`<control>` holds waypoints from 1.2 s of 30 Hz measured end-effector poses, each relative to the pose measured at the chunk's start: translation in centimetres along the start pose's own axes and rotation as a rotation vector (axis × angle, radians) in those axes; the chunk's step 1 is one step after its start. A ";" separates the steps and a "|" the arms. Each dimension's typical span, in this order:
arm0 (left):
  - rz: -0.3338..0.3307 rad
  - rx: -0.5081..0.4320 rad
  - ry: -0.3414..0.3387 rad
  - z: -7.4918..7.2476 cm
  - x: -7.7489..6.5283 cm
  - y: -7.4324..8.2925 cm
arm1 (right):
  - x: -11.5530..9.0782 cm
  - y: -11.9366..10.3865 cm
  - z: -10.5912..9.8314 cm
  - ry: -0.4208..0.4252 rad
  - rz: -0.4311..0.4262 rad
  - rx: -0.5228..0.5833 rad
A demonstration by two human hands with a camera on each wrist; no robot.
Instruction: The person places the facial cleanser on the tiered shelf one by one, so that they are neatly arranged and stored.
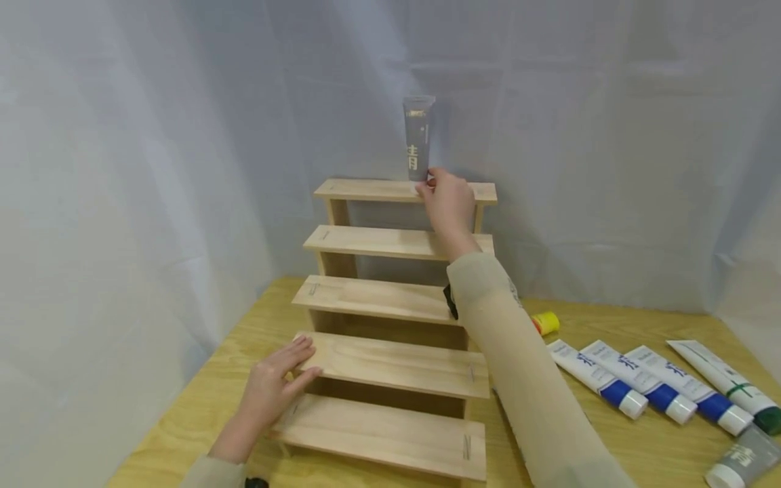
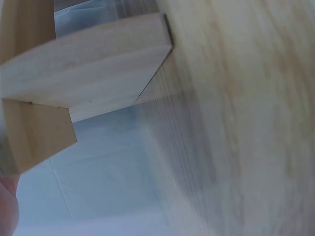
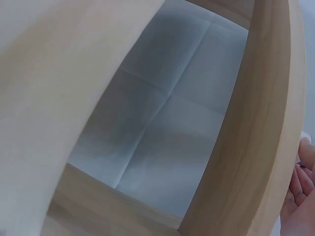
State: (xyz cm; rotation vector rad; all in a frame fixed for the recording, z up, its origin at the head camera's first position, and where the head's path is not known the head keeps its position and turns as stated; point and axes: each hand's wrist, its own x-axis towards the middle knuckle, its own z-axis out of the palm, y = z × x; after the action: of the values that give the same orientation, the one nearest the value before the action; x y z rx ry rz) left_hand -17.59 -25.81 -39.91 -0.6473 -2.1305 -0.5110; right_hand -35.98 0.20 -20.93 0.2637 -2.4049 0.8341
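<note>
One grey tube (image 1: 417,139) at the far top shelf (image 1: 372,190), other tubes lying on the table

A person works at a pale wooden stand (image 1: 390,366) with five stepped shelves, rising from near to far on a yellowish wooden table (image 1: 201,407). The grey tube is upright at the middle of the top shelf, its cap end down. The right hand (image 1: 450,203) pinches it low down, between thumb and fingers. Whether its full weight is on the wood, I cannot tell.

The left hand (image 1: 271,383) rests at the left end of the second shelf from the near side, fingers laid along the wood and thumb apart from them; it seems to be steadying the stand.

The work looks barely begun: the grey tube is in position or almost so, but not yet let go. No other tube shows on the shelves, though the right sleeve (image 1: 525,352) hides part of them.

What seems left lies to the right on the table: three white tubes with blue bands (image 1: 637,379) side by side, a green-capped tube (image 1: 723,379) beyond them, a second grey tube (image 1: 747,457) at the near right, and a yellow-capped item (image 1: 545,322) farther off, partly hidden by the sleeve.
</note>
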 end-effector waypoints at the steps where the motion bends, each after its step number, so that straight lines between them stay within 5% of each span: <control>1: -0.001 0.001 -0.001 0.0 0.0 0.0 | 0.0 0.0 0.0 0.003 0.001 -0.002; 20: -0.009 0.010 -0.022 0.1 -0.3 0.1 | -0.1 -0.2 -0.1 0.019 0.046 -0.069; 36: -0.015 -0.009 -0.054 0.7 0.4 0.2 | -0.9 2.4 -3.0 -0.003 0.007 0.325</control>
State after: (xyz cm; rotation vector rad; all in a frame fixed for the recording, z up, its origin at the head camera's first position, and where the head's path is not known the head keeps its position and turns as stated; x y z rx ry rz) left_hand -18.08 -25.16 -40.00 -0.6577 -2.1864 -0.5170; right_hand -34.69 3.96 -20.74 0.3809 -2.2654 1.2284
